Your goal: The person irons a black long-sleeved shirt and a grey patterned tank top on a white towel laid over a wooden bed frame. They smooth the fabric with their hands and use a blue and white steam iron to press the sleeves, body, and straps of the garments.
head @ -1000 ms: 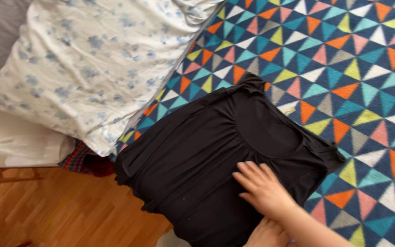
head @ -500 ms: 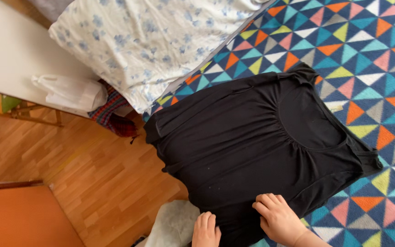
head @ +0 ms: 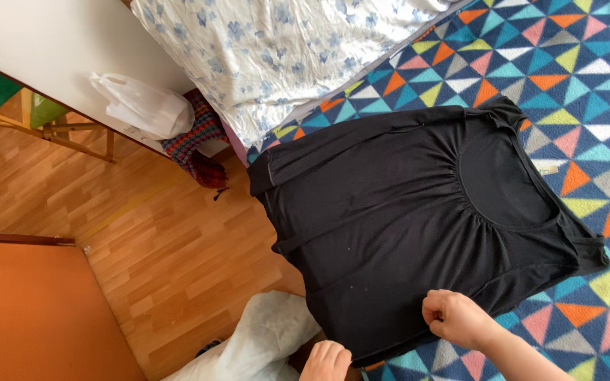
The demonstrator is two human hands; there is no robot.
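Note:
A black top [head: 404, 212] with a gathered neckline lies spread flat on a bedcover [head: 573, 56] patterned with coloured triangles. Its lower part hangs over the bed's edge toward the wooden floor. My right hand [head: 457, 319] pinches the near hem of the top with its fingers closed on the fabric. My left hand [head: 326, 361] sits at the bottom edge of the view and grips the hem's lower corner.
A floral white pillow [head: 284, 49] lies at the head of the bed. A white plastic bag [head: 142, 107] and a plaid cloth [head: 195, 144] lie by a white cabinet. White fabric [head: 262, 342] lies on the wooden floor [head: 142, 233] below the bed edge.
The view has shifted so that more floor shows. My right hand slid from the middle of the top down to its near hem, and my left hand came in at the hem's corner.

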